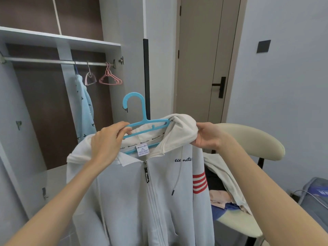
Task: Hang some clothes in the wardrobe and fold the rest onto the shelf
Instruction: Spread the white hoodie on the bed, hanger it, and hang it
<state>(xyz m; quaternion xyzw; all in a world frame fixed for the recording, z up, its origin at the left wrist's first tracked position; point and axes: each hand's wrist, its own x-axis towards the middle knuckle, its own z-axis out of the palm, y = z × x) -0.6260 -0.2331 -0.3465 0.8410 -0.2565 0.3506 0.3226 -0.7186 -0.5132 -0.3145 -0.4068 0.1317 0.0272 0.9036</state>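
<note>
Both bare forearms reached in from the lower corners of the view. At about nine o'clock from the centre, the left hand [108, 141] had its fingers curled round the left arm of a blue hanger [144, 112], clamped on it, with the hook standing upright above. At three o'clock, the right hand [207, 135] gripped a bunched fold of a white hoodie [134, 201] at the hood, pulling the cloth over the hanger's right end. The hoodie hung down toward six o'clock between the arms, zip closed, with its neck label showing and red stripes on one sleeve; its left shoulder sat below the hanger arm.

Beyond the hands, at ten o'clock, the open wardrobe [113, 32] showed a metal rail [44, 60] under a white shelf [53, 38]. On the rail hung a pale blue garment [85, 110] and, just beside it, empty pink hangers [110, 79]. At four o'clock stood a cream chair [257, 139] holding a heap of clothes [221, 199]. A closed door [200, 59] with a black handle [220, 86] stood at one o'clock.
</note>
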